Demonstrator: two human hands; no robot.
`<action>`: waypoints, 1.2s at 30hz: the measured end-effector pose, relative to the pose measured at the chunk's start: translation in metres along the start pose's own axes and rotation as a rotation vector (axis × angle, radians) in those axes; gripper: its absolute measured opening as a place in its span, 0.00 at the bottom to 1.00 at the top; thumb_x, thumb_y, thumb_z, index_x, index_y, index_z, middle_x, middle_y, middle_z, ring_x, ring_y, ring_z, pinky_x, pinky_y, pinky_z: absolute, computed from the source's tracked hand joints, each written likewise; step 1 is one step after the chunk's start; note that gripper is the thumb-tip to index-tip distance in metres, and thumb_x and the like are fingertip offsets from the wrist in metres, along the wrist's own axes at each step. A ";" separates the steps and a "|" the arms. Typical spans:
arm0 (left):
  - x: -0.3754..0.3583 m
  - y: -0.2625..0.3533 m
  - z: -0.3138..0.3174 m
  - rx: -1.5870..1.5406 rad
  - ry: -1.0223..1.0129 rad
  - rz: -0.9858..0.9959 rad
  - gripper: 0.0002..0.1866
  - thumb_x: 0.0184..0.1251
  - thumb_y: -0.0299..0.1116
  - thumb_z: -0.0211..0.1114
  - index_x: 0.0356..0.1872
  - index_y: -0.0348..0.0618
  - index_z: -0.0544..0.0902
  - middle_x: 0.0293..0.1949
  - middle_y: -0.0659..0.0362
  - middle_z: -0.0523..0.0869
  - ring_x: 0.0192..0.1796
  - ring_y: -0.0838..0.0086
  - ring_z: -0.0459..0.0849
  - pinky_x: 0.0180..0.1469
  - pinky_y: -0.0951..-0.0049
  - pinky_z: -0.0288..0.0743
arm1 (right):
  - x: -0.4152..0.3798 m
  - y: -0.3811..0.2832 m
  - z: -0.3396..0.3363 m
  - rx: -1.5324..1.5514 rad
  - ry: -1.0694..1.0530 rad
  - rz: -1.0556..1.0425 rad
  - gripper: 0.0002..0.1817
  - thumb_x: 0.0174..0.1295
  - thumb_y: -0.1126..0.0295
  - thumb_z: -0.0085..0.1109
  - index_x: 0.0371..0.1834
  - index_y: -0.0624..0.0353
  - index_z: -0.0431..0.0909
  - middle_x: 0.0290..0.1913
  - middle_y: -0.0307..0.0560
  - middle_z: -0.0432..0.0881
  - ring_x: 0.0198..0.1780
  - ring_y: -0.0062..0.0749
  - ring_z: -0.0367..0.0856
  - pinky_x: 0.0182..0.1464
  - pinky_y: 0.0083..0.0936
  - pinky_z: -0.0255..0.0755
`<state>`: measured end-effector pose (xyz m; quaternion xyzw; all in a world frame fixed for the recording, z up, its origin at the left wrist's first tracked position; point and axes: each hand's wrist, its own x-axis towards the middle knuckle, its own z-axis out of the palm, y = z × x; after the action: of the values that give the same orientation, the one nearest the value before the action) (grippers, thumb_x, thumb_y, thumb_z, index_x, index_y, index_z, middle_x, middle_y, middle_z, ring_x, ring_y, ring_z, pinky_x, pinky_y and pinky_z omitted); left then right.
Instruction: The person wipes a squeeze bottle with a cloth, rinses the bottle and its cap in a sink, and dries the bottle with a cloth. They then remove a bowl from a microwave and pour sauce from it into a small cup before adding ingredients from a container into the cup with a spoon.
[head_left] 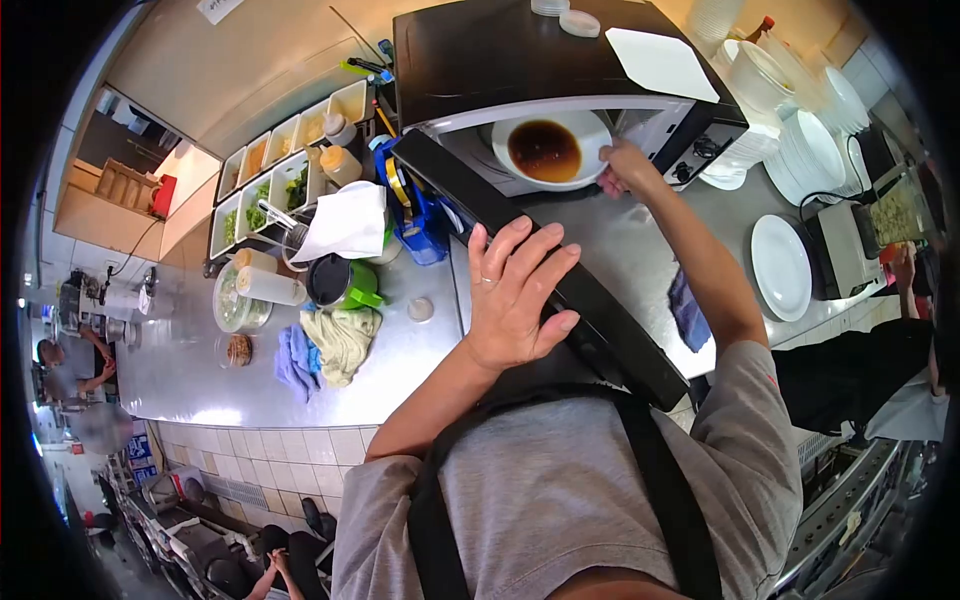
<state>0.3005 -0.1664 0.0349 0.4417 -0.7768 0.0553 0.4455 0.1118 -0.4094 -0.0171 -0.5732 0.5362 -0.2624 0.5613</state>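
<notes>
A black microwave [470,60] stands on the steel counter with its door [615,325] swung out toward me. My left hand [515,305] rests against that door with the fingers spread. At the mouth of the oven is a white bowl [597,130] with dark brown liquid in it. My right hand [628,168] grips the bowl's right rim; the thumb and fingers are partly hidden by the angle. Part of the bowl is still inside the cavity.
Topping containers [262,205] line the counter's left, near squeeze bottles [340,165], a blue tape dispenser [420,235], a green-handled cup [343,283] and cloths [340,340]. Stacked plates [812,155] and a white oval plate [781,268] lie right. Other people stand at both sides.
</notes>
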 end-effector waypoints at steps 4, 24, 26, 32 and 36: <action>-0.002 -0.001 -0.002 -0.015 0.014 0.013 0.29 0.70 0.57 0.45 0.56 0.44 0.78 0.59 0.54 0.76 0.66 0.56 0.64 0.72 0.51 0.39 | -0.058 0.019 -0.030 -0.011 -0.013 -0.026 0.13 0.57 0.70 0.46 0.41 0.68 0.72 0.17 0.46 0.75 0.11 0.27 0.70 0.11 0.24 0.63; 0.040 -0.026 0.047 0.174 0.046 0.128 0.34 0.64 0.55 0.57 0.68 0.51 0.67 0.70 0.59 0.64 0.74 0.64 0.56 0.73 0.51 0.41 | -0.345 0.110 -0.155 -0.159 0.449 0.110 0.21 0.58 0.66 0.46 0.52 0.67 0.71 0.20 0.43 0.74 0.09 0.23 0.66 0.09 0.18 0.60; 0.049 -0.040 0.055 0.262 0.005 0.152 0.34 0.65 0.55 0.56 0.69 0.51 0.65 0.72 0.60 0.61 0.75 0.66 0.52 0.75 0.53 0.39 | -0.356 0.111 -0.145 -0.140 0.443 0.114 0.21 0.59 0.65 0.46 0.53 0.67 0.71 0.20 0.43 0.74 0.09 0.22 0.66 0.09 0.17 0.60; 0.070 -0.054 0.045 0.411 -0.227 0.104 0.32 0.68 0.46 0.54 0.70 0.45 0.64 0.75 0.58 0.53 0.78 0.66 0.46 0.77 0.62 0.36 | -0.368 0.093 -0.083 -0.096 0.374 0.084 0.22 0.59 0.68 0.47 0.56 0.67 0.70 0.23 0.43 0.75 0.10 0.21 0.66 0.09 0.15 0.59; 0.046 -0.054 0.012 -0.101 -0.101 0.056 0.30 0.61 0.43 0.63 0.63 0.41 0.71 0.69 0.51 0.64 0.74 0.58 0.56 0.72 0.59 0.55 | -0.358 0.074 -0.019 -0.106 0.344 0.040 0.25 0.58 0.69 0.48 0.59 0.67 0.70 0.26 0.44 0.77 0.13 0.20 0.67 0.10 0.17 0.58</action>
<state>0.3226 -0.2337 0.0449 0.3990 -0.8123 0.0062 0.4254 -0.0319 -0.0755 0.0272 -0.5379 0.6488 -0.3165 0.4354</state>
